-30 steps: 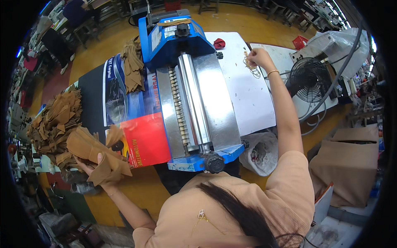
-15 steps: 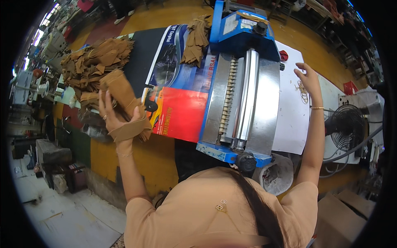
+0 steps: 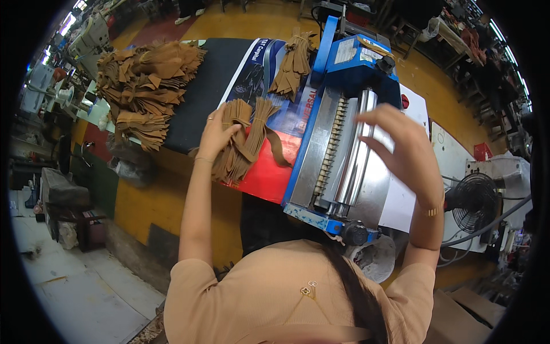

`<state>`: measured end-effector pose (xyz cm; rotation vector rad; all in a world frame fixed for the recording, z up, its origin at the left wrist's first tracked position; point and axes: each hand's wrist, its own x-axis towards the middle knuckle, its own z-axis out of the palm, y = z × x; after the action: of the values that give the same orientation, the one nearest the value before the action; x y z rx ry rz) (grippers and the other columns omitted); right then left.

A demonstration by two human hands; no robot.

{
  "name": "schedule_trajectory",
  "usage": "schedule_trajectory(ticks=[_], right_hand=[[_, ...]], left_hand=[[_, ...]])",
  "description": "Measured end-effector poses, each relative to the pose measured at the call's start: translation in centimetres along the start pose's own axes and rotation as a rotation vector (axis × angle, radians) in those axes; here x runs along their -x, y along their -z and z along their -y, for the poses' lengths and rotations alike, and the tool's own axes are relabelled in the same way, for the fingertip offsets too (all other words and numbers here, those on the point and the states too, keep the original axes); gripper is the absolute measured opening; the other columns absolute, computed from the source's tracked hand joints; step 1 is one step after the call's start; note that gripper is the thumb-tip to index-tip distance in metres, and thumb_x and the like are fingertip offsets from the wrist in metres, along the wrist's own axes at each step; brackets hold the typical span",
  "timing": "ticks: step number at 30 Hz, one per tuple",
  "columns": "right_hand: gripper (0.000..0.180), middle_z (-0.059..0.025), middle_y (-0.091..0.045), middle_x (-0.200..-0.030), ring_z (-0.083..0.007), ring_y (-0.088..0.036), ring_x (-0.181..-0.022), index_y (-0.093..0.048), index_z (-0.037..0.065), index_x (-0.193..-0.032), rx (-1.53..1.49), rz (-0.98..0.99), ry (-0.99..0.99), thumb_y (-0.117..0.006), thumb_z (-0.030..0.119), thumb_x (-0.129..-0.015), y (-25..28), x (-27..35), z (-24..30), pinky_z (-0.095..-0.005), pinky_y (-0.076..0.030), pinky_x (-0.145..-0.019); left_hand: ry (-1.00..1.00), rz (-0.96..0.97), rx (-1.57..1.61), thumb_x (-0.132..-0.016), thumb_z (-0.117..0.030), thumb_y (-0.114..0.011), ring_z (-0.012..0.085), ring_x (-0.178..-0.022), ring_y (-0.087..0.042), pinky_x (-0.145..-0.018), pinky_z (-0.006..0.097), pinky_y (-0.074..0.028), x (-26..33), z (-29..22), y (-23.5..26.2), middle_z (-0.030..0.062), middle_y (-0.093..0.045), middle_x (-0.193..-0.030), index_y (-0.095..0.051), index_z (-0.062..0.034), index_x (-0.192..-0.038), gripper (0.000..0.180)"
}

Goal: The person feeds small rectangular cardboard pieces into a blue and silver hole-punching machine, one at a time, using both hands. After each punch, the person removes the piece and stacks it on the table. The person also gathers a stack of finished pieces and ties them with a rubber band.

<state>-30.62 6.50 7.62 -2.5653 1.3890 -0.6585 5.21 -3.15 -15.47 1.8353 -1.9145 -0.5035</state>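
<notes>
My left hand (image 3: 215, 139) grips a bundle of tan leather-like strips (image 3: 232, 157), its thumb across the top, over the red printed sheet. Beside that bundle lies another fanned bundle of strips (image 3: 259, 127), with one loose strip (image 3: 278, 148) curling off to the right. My right hand (image 3: 398, 152), a little smeared by motion, is raised above the right side of a blue and steel roller machine (image 3: 312, 143). Its fingers are apart and I see nothing in them. The machine has a shiny roller (image 3: 358, 155) and a row of ringed guides (image 3: 331, 149).
A large pile of brown strips (image 3: 146, 80) lies at the left on a black mat (image 3: 212, 74). One tied bundle (image 3: 293, 66) rests behind, left of the machine. To the right are a white sheet (image 3: 401, 198) and a black fan (image 3: 474, 192). A plastic-lined bin (image 3: 375, 258) stands below.
My left hand has moved right with the strips and now has them down on the red sheet. My right hand has come left from the white sheet to above the machine.
</notes>
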Motion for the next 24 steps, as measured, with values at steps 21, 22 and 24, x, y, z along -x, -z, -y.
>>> schedule_trajectory(ticks=[21, 22, 24], right_hand=[[0.019, -0.0065, -0.069, -0.093, -0.0179, -0.065, -0.076, -0.070, 0.006, -0.095, 0.757, -0.248, 0.529, -0.060, 0.023, -0.092, 5.1, 2.3, 8.0, -0.0260, -0.051, -0.064], [0.014, -0.0050, -0.069, -0.092, -0.0175, -0.065, -0.075, -0.070, 0.008, -0.093, 0.756, -0.255, 0.487, -0.061, 0.019, -0.091, 4.1, 2.4, 8.4, -0.0261, -0.051, -0.064], [0.010, -0.0034, -0.068, -0.091, -0.0171, -0.065, -0.074, -0.070, 0.010, -0.090, 0.765, -0.256, 0.472, -0.063, 0.017, -0.089, 3.4, 2.4, 8.8, -0.0261, -0.050, -0.066]], left_hand=[[0.293, 0.014, -0.163, -0.081, -0.038, -0.070, 0.0377, -0.105, -0.062, -0.091, 0.044, -0.048, -3.3, 4.5, 1.0, 0.0225, -0.066, -0.109, -0.065, -0.0069, -0.116, 0.047], [0.267, -0.068, -0.240, -0.081, -0.041, -0.070, 0.0381, -0.104, -0.062, -0.091, 0.045, -0.048, -2.9, 3.8, 0.7, 0.0228, -0.066, -0.108, -0.066, -0.0066, -0.114, 0.048], [0.237, -0.078, -0.288, -0.081, -0.046, -0.070, 0.0386, -0.104, -0.061, -0.091, 0.046, -0.048, -2.5, 1.9, 0.6, 0.0226, -0.066, -0.107, -0.067, -0.0050, -0.111, 0.051]])
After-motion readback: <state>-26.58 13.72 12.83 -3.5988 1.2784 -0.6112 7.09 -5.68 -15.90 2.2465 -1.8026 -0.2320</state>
